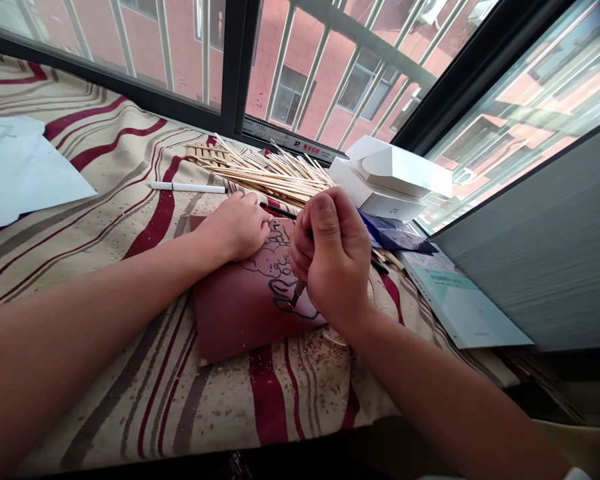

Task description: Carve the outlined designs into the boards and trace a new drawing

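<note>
A flat reddish-brown carving block lies on the cloth, with a figure drawn on it in dark lines. Around the handle of a carving knife, the fingers of my right hand are closed in a fist, thumb on top. The blade tip meets the drawn lines low in the figure; most of the handle is hidden in the fist. My left hand bears down on the block's far left part, fingers curled and partly hidden. A dark pen-like stick with a red part lies just beyond the block.
Behind lie a white pen, a pile of thin wooden sticks and a white box. To the right are dark blue plastic and a pale book. White paper lies left. Crumbs dot the striped cloth.
</note>
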`<state>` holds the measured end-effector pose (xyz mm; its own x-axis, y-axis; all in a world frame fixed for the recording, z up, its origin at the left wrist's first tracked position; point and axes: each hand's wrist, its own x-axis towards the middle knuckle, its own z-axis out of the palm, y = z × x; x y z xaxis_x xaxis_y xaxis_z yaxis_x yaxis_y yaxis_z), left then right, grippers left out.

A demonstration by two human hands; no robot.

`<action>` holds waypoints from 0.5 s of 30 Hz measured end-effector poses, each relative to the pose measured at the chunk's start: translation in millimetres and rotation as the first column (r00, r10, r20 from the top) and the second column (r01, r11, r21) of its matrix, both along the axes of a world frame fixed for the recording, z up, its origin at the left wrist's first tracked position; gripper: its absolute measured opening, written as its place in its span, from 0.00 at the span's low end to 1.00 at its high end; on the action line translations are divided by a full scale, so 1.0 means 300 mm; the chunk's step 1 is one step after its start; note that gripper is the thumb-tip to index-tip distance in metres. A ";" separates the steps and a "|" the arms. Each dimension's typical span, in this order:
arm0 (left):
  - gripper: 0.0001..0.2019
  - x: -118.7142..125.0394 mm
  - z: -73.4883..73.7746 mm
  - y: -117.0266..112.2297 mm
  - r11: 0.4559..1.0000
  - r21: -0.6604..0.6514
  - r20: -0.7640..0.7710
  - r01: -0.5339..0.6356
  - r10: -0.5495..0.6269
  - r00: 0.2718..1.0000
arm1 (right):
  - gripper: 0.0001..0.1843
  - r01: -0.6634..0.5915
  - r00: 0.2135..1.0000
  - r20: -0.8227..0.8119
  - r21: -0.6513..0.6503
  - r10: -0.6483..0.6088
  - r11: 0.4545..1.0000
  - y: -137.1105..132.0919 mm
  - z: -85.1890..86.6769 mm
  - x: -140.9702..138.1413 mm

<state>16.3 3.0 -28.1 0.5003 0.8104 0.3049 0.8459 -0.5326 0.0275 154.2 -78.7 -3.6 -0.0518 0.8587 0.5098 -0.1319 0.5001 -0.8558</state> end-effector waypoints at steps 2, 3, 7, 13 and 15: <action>0.22 -0.001 -0.003 0.001 1.000 0.008 0.014 0.007 -0.007 1.000 | 0.19 -0.007 1.000 -0.013 -0.017 0.007 1.000 0.009 0.000 0.000; 0.22 -0.002 -0.005 0.002 1.000 0.012 0.023 0.012 -0.012 1.000 | 0.19 -0.011 1.000 -0.018 -0.029 0.011 1.000 0.013 0.000 0.000; 0.23 -0.004 -0.017 0.008 0.999 0.030 0.044 0.018 -0.020 0.999 | 0.20 -0.008 0.999 -0.042 -0.069 0.005 0.998 0.032 -0.004 -0.001; 0.24 -0.002 -0.019 0.012 1.000 0.010 0.016 0.011 -0.011 1.000 | 0.26 0.036 0.993 -0.102 -0.153 -0.052 0.988 0.050 -0.001 -0.002; 0.24 -0.001 -0.016 0.009 1.000 0.006 0.020 0.007 -0.007 1.000 | 0.27 0.030 0.994 -0.094 -0.169 -0.047 0.985 0.053 0.002 -0.002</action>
<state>16.1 5.6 -33.0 0.4998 0.8050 0.3196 0.8414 -0.5389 0.0416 153.6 -62.8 -3.0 0.0260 0.9327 0.3596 -0.2022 0.3572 -0.9119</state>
